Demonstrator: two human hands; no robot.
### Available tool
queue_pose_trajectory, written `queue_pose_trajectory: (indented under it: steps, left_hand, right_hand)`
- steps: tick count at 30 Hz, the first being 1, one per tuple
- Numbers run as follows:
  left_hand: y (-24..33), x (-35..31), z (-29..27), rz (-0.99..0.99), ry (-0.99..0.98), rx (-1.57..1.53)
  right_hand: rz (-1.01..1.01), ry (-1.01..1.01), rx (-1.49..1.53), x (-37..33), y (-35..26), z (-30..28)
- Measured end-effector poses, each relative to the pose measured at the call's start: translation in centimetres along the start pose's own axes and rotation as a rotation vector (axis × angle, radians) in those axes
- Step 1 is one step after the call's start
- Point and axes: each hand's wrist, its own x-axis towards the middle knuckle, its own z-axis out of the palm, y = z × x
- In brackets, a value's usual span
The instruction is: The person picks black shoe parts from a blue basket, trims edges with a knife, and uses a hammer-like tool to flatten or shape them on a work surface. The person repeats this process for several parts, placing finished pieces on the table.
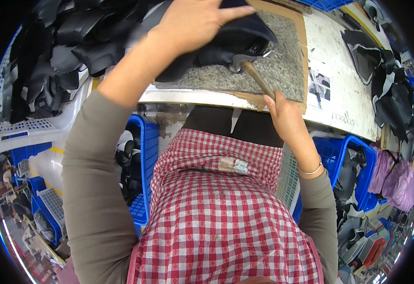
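One hammer [256,76] my right hand [287,117] grasps; about left hand [188,24] I cannot tell; leather [242,35] should lie flat on stone slab [207,79].

2 arms [91,161] extended forward | left hand [190,23]: palm down | right hand [287,116]: fingers [281,99] curled

We see a scuffed white worktable [346,97], a pale, shiny floor [47,165] with yellow lines [56,150] at our left, bright strip lights [17,251] along both sides.
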Motion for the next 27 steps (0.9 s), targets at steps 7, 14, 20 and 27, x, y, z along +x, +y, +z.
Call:
queue_pose_trajectory:
  steps: [7, 14, 20, 27]
  left_hand:
    - [4.4, -5.9, -0.7, -0.449, -0.437, -0.267]
    - [0.3, -8.2, 2.8, -0.546, -0.362, -0.7]
    - [0.8, -8.5, 2.8, -0.549, -0.283, -0.712]
    - [1.3, -8.3, 2.8, -0.628, -0.357, -0.694]
  right_hand:
    - [0.036, -0.017, -0.009, 1.2, -0.8, -1.7]
    - [0.1, 0.015, -0.023, 4.8, -3.0, -4.1]
    - [0.004, 0.057, -0.064, 5.2, -3.1, -4.0]
    - [0.109, -0.095, -0.103, 4.7, -2.3, -2.0]
